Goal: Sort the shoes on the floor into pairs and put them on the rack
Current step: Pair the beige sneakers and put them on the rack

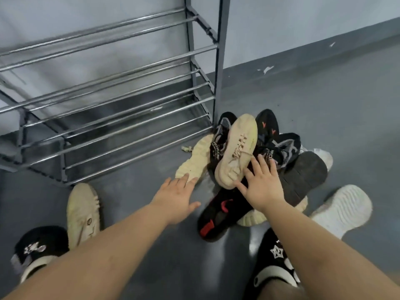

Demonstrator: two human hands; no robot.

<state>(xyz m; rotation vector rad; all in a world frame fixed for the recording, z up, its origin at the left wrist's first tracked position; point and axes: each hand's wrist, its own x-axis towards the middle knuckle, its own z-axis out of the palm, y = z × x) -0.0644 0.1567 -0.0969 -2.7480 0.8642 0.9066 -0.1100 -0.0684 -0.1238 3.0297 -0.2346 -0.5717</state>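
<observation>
A: Shoes (pixel 255 169) are all seen on the floor (pixel 324 105), heaped just beside the rack's right post. Nothing has been sorted or shelved yet, as far as can be judged.

B: Rack state?

A: Rack (pixel 108 94) bars are bare on every tier in view. Its left end is cut off by the frame, so that part cannot be checked.

B: What's in the pile?

A: A beige knit shoe (pixel 237 150) is lying on top. A second beige shoe (pixel 194 161) is flat on the floor under the pile's left edge. Black and grey trainers (pixel 281 148), a black shoe with red marks (pixel 218 215), an upturned dark sole (pixel 303 176) and a white shoe (pixel 342 211) are mixed in. One more beige shoe (pixel 83 213) is set apart at lower left, near the rack's foot.

B: Hands?

A: Right hand (pixel 262 185) is spread open, fingers touching the heel end of the top beige shoe; no grip is closed on it. Left hand (pixel 177 198) is open too, fingertips at the edge of the flat beige shoe, nothing held.

B: Remaining?

A: Everything, by the look of it: pairing, then placement. A beige pair is likely to be taken first. Black patterned footwear at the bottom edge appears to be worn, not part of the job.
</observation>
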